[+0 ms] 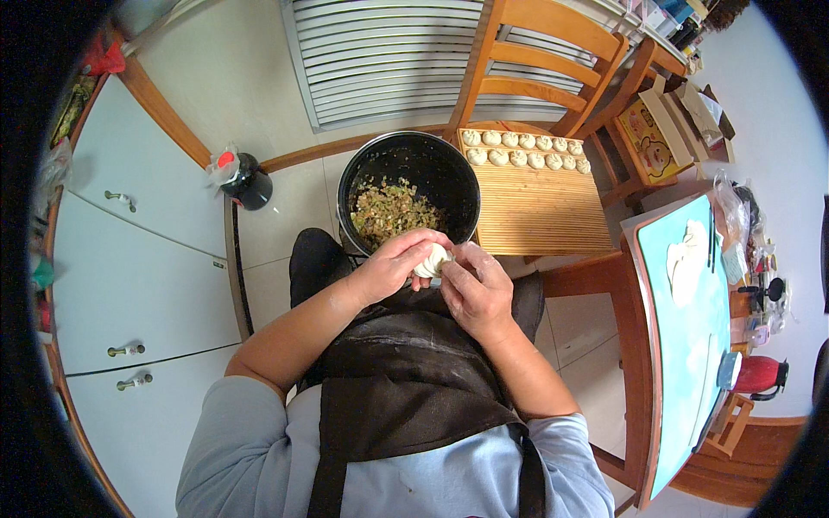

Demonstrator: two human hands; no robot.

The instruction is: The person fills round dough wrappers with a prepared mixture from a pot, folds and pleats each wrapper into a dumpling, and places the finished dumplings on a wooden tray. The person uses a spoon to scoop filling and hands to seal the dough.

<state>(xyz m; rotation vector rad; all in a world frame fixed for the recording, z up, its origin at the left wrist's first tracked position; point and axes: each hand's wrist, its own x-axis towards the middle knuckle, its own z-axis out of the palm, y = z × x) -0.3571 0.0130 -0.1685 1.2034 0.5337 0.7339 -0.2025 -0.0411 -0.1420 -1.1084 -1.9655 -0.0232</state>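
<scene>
A white dough bun (430, 261) with folds in its surface sits between my two hands, in front of my lap. My left hand (396, 258) cups it from the left, fingers curled over and beneath. The fingertips of my right hand (478, 287) pinch the bun's right side. Just beyond my hands stands a deep black pot (414, 152), holding chopped filling (392, 210) with green and orange bits. To the right of the pot, a ridged wooden board (537, 207) bears two rows of pleated buns (518, 157) along its far edge.
The board rests on a wooden chair (541, 55). At the right, a table with a turquoise mat (690, 349) carries pieces of dough (686, 259) and dark chopsticks (712, 239). A dark bottle with a red cap (247, 184) stands on the floor by white cabinets (149, 259).
</scene>
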